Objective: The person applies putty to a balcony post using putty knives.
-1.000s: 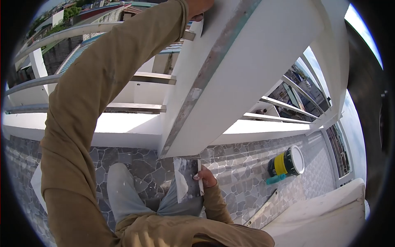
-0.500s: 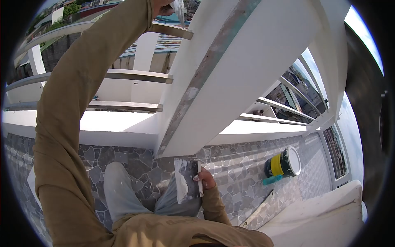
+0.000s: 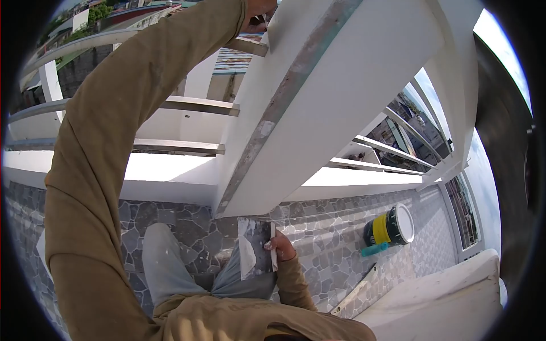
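Observation:
My left hand (image 3: 260,14) is raised at the top, closed round a thin, flat scraper, perhaps a putty knife, mostly hidden by the fingers and the frame edge. It is beside the white column (image 3: 341,108), near the end of the upper metal rail (image 3: 250,45). Low over my lap, my right hand (image 3: 282,248) grips the edge of a broad, flat putty blade (image 3: 259,250) with white paste spread along its left side. A rough grey-brown strip (image 3: 284,94), with some greenish and white patches, runs down the column.
A dark bucket with a yellow label (image 3: 381,228) and white lid stands on the stone-patterned floor (image 3: 324,250), a teal object (image 3: 374,249) beside it. Behind it lies a long pale bar (image 3: 355,290). Metal rails (image 3: 199,105) and a low white ledge (image 3: 170,176) border the left.
My left arm has shifted right, bringing the hand and scraper closer to the column. My right hand and the putty blade have moved very slightly left.

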`<state>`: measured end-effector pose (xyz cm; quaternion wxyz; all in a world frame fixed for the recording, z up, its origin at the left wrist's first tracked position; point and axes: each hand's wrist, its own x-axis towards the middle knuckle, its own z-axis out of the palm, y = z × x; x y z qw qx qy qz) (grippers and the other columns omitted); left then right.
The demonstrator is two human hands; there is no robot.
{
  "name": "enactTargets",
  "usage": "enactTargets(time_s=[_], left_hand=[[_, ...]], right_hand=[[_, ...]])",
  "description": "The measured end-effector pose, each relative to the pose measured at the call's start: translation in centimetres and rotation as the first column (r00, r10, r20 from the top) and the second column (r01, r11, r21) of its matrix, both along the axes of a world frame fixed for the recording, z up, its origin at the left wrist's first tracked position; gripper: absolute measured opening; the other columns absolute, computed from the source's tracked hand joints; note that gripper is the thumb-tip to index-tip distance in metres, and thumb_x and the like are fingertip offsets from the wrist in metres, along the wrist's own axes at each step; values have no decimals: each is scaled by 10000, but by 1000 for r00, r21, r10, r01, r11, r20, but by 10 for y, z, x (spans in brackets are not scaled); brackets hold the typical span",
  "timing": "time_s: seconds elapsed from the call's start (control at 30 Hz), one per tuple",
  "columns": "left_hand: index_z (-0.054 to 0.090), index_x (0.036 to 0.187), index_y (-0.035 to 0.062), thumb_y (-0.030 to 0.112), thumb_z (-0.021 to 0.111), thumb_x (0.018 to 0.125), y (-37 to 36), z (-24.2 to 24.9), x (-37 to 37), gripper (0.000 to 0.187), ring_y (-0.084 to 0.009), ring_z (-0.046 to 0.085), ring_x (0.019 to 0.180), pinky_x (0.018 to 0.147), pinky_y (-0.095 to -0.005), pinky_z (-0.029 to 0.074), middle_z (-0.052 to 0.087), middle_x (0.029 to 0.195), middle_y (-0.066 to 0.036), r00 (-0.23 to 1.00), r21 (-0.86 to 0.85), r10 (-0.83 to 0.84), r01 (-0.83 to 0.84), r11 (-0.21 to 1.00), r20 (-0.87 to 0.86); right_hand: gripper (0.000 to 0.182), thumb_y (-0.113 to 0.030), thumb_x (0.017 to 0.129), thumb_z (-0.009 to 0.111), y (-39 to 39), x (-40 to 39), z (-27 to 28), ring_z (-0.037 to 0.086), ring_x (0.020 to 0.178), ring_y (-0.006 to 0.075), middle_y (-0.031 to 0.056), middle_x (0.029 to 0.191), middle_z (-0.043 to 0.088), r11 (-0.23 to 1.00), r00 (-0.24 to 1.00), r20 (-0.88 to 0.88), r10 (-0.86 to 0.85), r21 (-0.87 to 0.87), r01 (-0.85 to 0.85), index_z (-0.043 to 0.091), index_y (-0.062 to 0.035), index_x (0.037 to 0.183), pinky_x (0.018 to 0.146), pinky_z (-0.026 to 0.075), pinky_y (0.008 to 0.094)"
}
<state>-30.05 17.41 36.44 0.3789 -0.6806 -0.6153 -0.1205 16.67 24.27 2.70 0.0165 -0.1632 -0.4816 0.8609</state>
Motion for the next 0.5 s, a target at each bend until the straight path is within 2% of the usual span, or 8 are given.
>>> enactTargets(time_s=[0.1,0.13,0.17,0.27,0.4,0.43,0.47,0.5], left_hand=[[614,878,13,110,648,681,-8,8,40,222,-249,632,728,595,-371,511,627,751,-142,995,40,101,-101,994,-11],[600,858,11,85,619,711,-3,14,65,166,-237,618,721,586,-360,511,608,767,-129,726,109,28,-141,984,687],[587,839,9,59,590,741,-3,14,83,110,-224,604,714,578,-348,511,590,783,-116,55,128,-119,-220,967,991],[612,951,34,271,567,785,-17,-5,116,293,-192,562,860,608,-338,489,572,897,-62,186,294,-250,-272,916,950],[592,997,20,273,533,830,-18,-27,139,309,-231,534,916,731,-360,474,551,963,-104,126,453,-435,-249,856,892],[562,886,-23,239,517,821,-10,-38,120,274,-272,528,813,703,-382,451,528,834,-133,739,583,-299,-153,798,604],[532,776,-66,206,501,813,-7,-44,109,276,-313,521,710,676,-405,429,505,705,-161,999,629,-34,12,778,22],[532,776,-66,206,501,813,-10,-45,118,276,-313,521,710,676,-405,429,505,705,-161,999,630,-35,12,777,23]], right_hand=[[614,-53,578,512,-2,-1,8,612,878,205,127,1010,613,1000,1000,18,11,10,-11,478,82,1176,828,484,268],[615,-56,577,514,-4,-2,11,611,868,201,124,1004,614,1000,1000,29,10,25,-10,480,83,1175,821,485,266],[615,-56,577,514,-3,-2,10,611,868,201,124,1004,614,1000,1000,24,10,18,-11,480,83,1175,821,485,266],[615,-59,572,516,4,-1,-1,608,844,187,117,986,617,1000,1000,14,12,11,-13,485,83,1170,797,489,258],[671,-67,597,515,5,-2,-2,553,936,163,89,1061,581,995,996,-6,91,29,-91,442,65,1251,849,432,245],[667,-69,599,515,3,-3,2,553,925,162,86,1053,581,996,996,-6,84,24,-84,445,64,1248,842,434,244],[667,-69,599,515,3,-4,0,553,925,162,86,1053,581,996,997,-6,83,25,-82,445,64,1248,842,434,244],[659,-70,600,517,4,-4,-4,553,920,164,85,1047,582,997,997,-3,73,28,-73,449,64,1242,840,435,248]])
